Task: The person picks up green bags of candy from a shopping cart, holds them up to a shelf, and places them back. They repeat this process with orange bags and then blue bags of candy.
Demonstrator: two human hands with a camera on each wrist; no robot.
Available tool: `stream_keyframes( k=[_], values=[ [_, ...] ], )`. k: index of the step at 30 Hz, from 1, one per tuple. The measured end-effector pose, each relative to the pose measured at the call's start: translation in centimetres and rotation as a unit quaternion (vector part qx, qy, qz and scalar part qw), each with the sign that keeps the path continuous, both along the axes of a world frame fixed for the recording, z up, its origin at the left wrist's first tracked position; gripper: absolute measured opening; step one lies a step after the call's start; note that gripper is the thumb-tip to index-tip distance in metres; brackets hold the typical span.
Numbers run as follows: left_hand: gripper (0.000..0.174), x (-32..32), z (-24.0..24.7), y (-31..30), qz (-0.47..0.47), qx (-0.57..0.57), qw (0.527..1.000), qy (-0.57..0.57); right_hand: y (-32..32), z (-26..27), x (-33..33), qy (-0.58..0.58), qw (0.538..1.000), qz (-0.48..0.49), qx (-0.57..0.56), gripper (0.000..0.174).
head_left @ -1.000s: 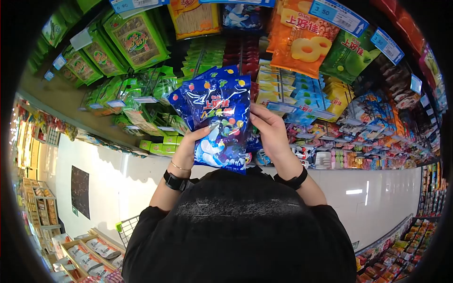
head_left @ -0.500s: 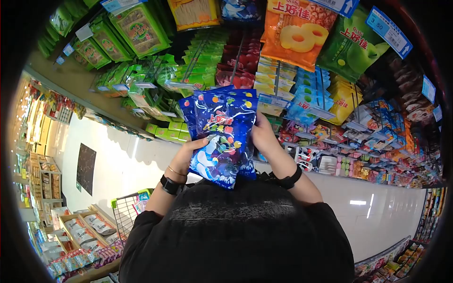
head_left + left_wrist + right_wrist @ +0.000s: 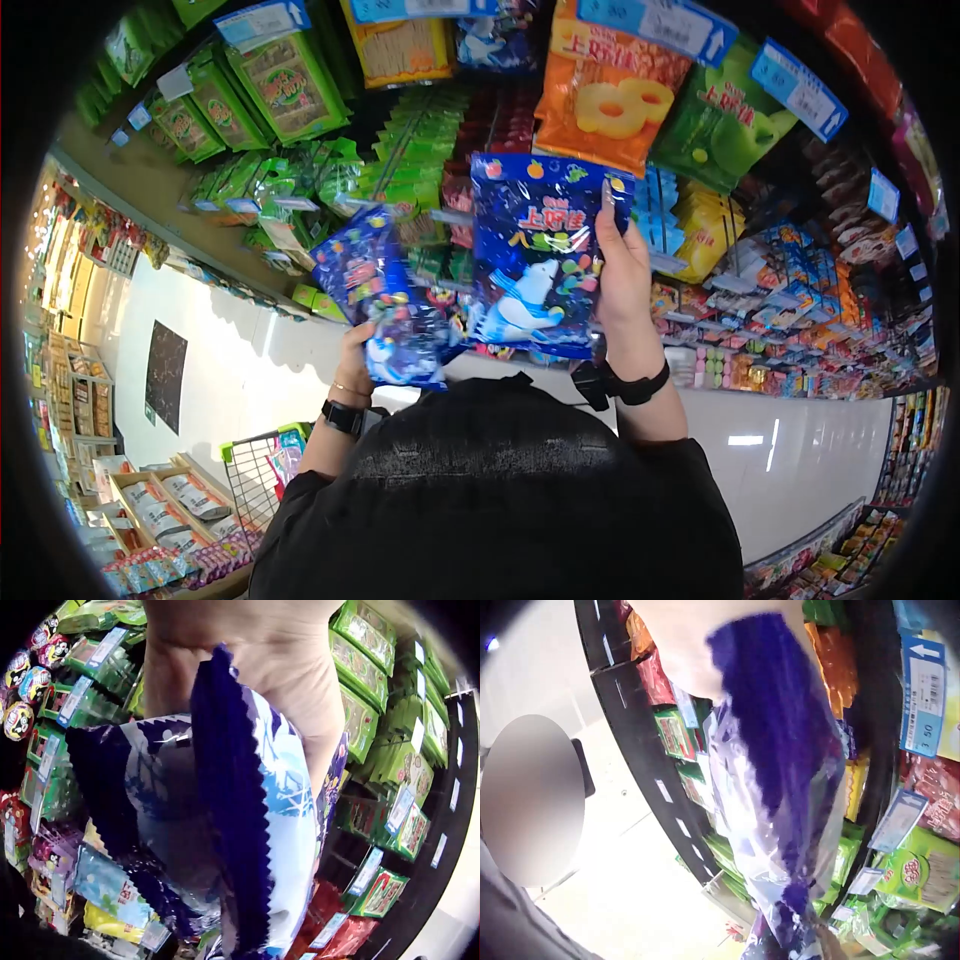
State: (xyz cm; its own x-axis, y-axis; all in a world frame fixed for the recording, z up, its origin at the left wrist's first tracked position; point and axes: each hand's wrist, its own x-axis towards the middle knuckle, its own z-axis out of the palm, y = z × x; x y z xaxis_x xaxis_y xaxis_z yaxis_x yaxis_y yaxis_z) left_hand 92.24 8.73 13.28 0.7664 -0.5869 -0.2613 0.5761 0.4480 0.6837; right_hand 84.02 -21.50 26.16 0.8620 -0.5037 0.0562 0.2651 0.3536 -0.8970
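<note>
In the head view the right hand (image 3: 624, 270) grips a blue candy bag (image 3: 535, 260) with a polar bear on it by its right edge, front facing the camera. Lower and to the left, the left hand (image 3: 357, 355) holds more blue bags (image 3: 375, 290) of the same kind by their left edge; how many cannot be told. The two lots are apart at the top. In the left wrist view the palm (image 3: 247, 667) lies behind crumpled bags (image 3: 289, 825). A bag (image 3: 780, 750) hangs under the right hand (image 3: 682, 645) in the right wrist view, that hand's fingers mostly hidden.
Hanging snack bags fill the shelf ahead, among them an orange bag (image 3: 612, 95) and a green bag (image 3: 725, 120) under price tags. A wire cart (image 3: 255, 470) with goods stands at the lower left, near wooden bins (image 3: 165, 505).
The bags, together before, are now split between the hands. The right hand has moved right and up with one bag at the front; the left hand has moved left and down with the others.
</note>
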Motion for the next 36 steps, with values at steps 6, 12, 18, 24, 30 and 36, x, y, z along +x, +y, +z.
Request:
stream_keyframes(
  k=[6,12,18,24,30,36],
  values=[
    [0.026,6.2,1.4,3.1,-0.045,-0.413,0.908,0.062,0.1,3.5,2.8,-0.020,0.997,-0.009,-0.078,0.033],
    [0.014,10.2,4.6,6.2,-0.111,-0.617,0.777,0.055,2.6,5.7,8.0,0.000,0.981,-0.126,-0.147,0.031],
    [0.021,12.5,7.3,9.5,-0.095,-0.716,0.688,0.070,2.6,4.3,13.0,-0.060,0.983,-0.126,-0.123,0.041],
    [0.019,15.4,7.1,12.2,-0.108,-0.706,0.699,0.027,3.4,4.4,14.9,-0.057,0.980,-0.145,-0.125,0.054],
    [0.028,18.4,6.0,14.6,-0.033,-0.480,0.867,-0.127,3.4,5.3,14.9,0.057,0.941,-0.303,-0.138,0.057],
    [0.033,19.5,6.4,15.0,-0.021,-0.415,0.897,-0.150,9.1,6.4,13.9,0.039,0.954,-0.261,-0.143,0.043]
  ],
)
